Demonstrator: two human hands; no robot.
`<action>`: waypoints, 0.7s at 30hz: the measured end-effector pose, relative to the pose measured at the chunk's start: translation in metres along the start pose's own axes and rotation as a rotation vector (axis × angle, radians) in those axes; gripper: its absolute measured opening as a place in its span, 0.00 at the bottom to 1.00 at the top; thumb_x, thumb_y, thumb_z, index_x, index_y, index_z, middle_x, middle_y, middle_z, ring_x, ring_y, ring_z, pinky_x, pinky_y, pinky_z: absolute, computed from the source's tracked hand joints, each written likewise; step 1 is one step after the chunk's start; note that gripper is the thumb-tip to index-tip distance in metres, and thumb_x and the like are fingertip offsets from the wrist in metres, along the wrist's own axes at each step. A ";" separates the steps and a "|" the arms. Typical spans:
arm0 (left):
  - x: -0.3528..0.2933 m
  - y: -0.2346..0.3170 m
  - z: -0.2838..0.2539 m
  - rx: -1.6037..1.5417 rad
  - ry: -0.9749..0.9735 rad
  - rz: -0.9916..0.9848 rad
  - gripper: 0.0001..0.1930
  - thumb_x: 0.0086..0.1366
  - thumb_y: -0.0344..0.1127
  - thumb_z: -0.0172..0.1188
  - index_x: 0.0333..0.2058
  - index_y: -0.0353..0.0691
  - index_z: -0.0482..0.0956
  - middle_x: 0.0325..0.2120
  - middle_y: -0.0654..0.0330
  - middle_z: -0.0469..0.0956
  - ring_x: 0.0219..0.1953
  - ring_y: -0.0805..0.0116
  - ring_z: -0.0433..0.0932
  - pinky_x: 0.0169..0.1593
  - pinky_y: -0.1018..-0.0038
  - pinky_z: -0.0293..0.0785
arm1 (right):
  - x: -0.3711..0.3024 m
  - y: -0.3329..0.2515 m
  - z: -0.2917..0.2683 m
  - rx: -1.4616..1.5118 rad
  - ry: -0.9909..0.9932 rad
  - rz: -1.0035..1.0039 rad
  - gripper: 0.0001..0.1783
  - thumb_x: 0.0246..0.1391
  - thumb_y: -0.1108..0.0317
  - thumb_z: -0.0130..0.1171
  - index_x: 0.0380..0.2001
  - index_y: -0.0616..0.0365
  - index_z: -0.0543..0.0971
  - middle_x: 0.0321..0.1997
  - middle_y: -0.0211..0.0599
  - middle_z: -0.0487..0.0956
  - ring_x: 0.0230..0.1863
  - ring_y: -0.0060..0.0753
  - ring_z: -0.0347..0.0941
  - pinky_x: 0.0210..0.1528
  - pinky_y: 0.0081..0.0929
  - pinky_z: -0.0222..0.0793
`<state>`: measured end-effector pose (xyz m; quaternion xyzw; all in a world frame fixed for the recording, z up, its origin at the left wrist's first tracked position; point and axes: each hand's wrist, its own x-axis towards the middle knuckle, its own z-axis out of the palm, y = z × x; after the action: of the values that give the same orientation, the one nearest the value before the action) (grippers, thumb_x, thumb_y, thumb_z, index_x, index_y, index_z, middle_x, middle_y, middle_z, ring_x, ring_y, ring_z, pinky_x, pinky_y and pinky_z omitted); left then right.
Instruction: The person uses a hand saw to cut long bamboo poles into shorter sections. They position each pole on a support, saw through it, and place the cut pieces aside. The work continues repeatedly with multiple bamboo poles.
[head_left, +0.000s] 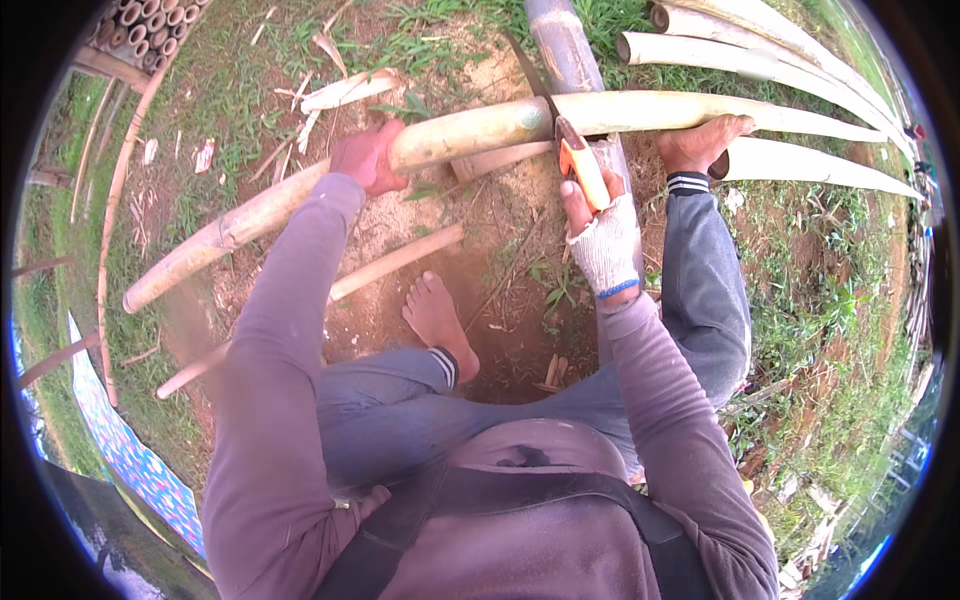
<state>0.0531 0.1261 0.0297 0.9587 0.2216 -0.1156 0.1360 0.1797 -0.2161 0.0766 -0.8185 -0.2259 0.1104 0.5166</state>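
My bare left hand (370, 160) grips a long bamboo pole (470, 133) that lies across a thicker grey log (567, 50), while my gloved right hand (606, 235) closes around the orange handle of a handsaw (583, 170), its blade at the pole above the log. My bare right foot (700, 146) rests against the pole; more cut poles (745, 58) lie beyond on the grass.

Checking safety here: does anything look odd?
Two things: only the right hand, on the orange-handled handsaw, wears a glove, an odd mismatch with the bare left hand; and the bare right foot rests against the bamboo pole, unprotected near the blade.
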 end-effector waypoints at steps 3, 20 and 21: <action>0.009 -0.020 0.014 -0.050 0.166 0.148 0.45 0.48 0.48 0.83 0.65 0.49 0.72 0.49 0.48 0.84 0.51 0.41 0.85 0.58 0.50 0.80 | 0.000 -0.005 0.004 0.288 0.057 -0.029 0.19 0.70 0.63 0.63 0.57 0.65 0.79 0.42 0.47 0.84 0.42 0.36 0.80 0.47 0.34 0.76; 0.017 0.028 -0.003 -0.002 -0.015 0.037 0.40 0.49 0.45 0.79 0.61 0.47 0.74 0.51 0.47 0.85 0.52 0.41 0.85 0.56 0.50 0.81 | -0.101 -0.067 -0.092 -0.079 0.075 -0.039 0.26 0.72 0.65 0.56 0.66 0.70 0.74 0.57 0.52 0.84 0.59 0.45 0.83 0.63 0.37 0.75; 0.016 0.026 -0.003 -0.003 0.009 0.039 0.39 0.49 0.45 0.79 0.61 0.47 0.74 0.50 0.47 0.85 0.51 0.41 0.85 0.56 0.51 0.81 | -0.065 -0.046 -0.064 0.043 0.064 -0.032 0.21 0.74 0.68 0.55 0.64 0.68 0.76 0.55 0.53 0.85 0.57 0.47 0.84 0.59 0.37 0.78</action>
<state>0.0796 0.1109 0.0340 0.9630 0.2038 -0.1084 0.1388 0.1373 -0.2820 0.1431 -0.8066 -0.2200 0.0805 0.5426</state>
